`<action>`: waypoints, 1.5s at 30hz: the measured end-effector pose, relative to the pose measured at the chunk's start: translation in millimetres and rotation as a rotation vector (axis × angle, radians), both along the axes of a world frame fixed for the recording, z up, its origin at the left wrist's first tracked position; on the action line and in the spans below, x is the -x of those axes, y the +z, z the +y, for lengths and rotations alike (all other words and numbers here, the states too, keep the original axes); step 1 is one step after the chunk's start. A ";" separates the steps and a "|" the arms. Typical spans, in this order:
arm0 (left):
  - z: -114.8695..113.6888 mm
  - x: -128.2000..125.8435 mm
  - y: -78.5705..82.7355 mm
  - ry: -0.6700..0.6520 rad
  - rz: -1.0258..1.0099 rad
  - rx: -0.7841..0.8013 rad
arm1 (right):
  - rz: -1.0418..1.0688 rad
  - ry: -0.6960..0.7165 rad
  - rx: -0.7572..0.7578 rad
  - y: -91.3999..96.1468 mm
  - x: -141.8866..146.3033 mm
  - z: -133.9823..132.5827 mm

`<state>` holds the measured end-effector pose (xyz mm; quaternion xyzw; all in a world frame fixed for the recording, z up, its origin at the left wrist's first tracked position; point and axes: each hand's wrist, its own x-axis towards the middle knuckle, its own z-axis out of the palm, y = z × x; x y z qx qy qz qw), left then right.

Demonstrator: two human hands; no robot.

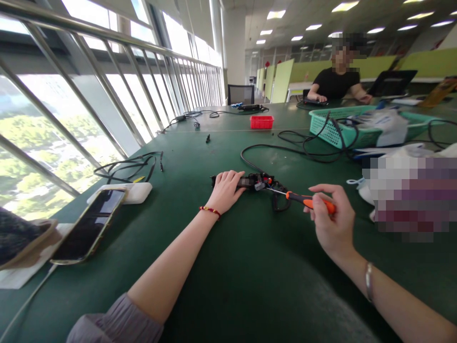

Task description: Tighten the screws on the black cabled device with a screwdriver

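Observation:
On the green table lies a black corded device (246,181), its right end opened up with small wires and red parts showing. My left hand (225,190) rests over its left part, fingers wrapped around the body and pressing it to the table. An orange and black screwdriver (310,202) is pinched by the handle in my right hand (333,214). Its thin metal shaft points left, with the tip at the exposed inside of the device. Whether the tip touches a screw is too small to tell. A black loop-shaped part (281,202) sits just below the opened end.
A phone (91,226) leans on a white block (137,193) at left, near a coiled cable (134,166). Further back are a small red bin (262,122) and a green basket (324,128) of bags and cables. A person (337,81) sits across the table (214,286).

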<state>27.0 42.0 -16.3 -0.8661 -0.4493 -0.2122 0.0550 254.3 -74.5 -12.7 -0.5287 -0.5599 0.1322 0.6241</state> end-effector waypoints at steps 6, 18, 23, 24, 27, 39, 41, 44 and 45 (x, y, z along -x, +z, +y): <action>0.0 -0.9 1.4 0.006 0.022 0.000 | -0.002 -0.065 -0.115 -0.8 -0.7 1.7; -1.1 -2.0 2.5 0.062 0.074 0.001 | -0.039 -0.005 0.117 2.7 2.5 -1.2; -1.3 -2.0 3.3 0.058 0.045 0.022 | -0.069 -0.010 0.066 0.0 2.1 1.5; -1.3 -2.0 3.4 0.059 0.041 0.022 | -0.071 -0.033 0.027 -0.9 1.5 2.7; -1.2 -2.3 3.6 0.058 0.033 0.021 | -0.060 -0.084 -0.076 -2.6 0.6 5.3; -0.5 -1.2 2.9 0.050 0.024 0.019 | -0.022 0.018 0.123 -6.5 0.4 0.9; -0.3 -1.5 2.7 0.050 0.019 0.020 | -0.023 0.019 0.083 -6.6 -0.2 1.8; -0.3 -1.7 2.6 0.051 0.021 0.019 | -0.059 -0.026 -0.044 -6.3 -0.3 4.1; -0.4 -1.7 2.7 0.052 0.022 0.019 | -0.069 -0.041 -0.086 -6.4 -0.2 4.9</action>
